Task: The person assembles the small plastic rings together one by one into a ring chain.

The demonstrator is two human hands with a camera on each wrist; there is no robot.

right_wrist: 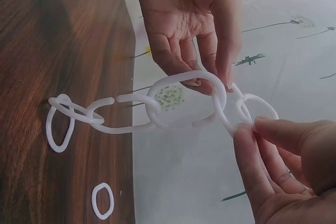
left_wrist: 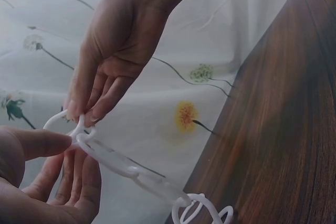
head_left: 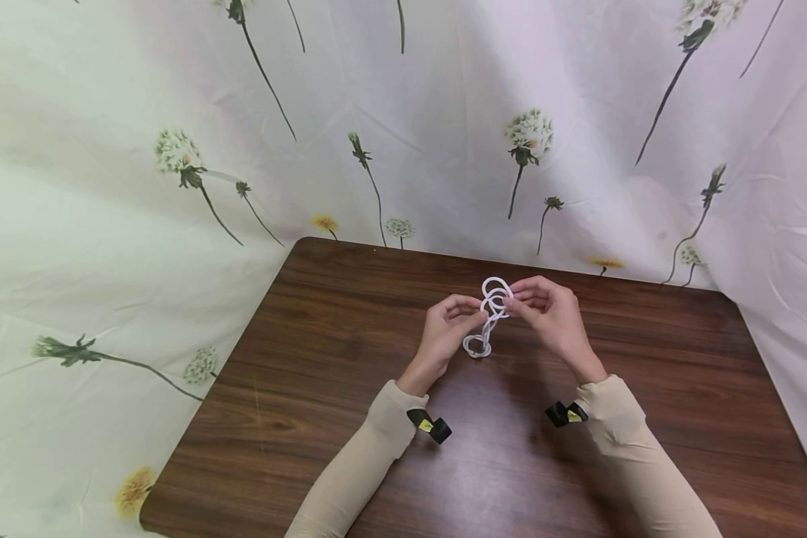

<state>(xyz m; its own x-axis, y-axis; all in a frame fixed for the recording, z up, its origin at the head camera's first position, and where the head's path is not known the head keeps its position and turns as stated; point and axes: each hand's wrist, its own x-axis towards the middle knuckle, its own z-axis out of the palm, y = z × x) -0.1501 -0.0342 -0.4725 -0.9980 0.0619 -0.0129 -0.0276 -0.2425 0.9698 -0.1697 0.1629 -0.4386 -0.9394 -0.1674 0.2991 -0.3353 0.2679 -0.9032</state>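
Several white plastic chain links, joined into a short chain (head_left: 491, 317), hang between the two hands above the brown table. The left hand (head_left: 442, 332) pinches a link near the chain's upper end, thumb against fingertips. Opposite it, the right hand (head_left: 554, 317) pinches a neighbouring link (right_wrist: 262, 106) between thumb and fingers. Small gaps show in some of the oval links (right_wrist: 123, 114). Lower links (left_wrist: 202, 211) trail down to the tabletop. In the right wrist view, one oval link (right_wrist: 103, 201) lies on the wood, apart from the chain.
The dark wood-grain table (head_left: 276, 418) has rounded corners. A pale cloth (head_left: 430, 134) printed with dandelions hangs behind it and along its left and right sides. Black devices with yellow labels sit on the left cuff (head_left: 429, 426) and the right cuff (head_left: 566, 414).
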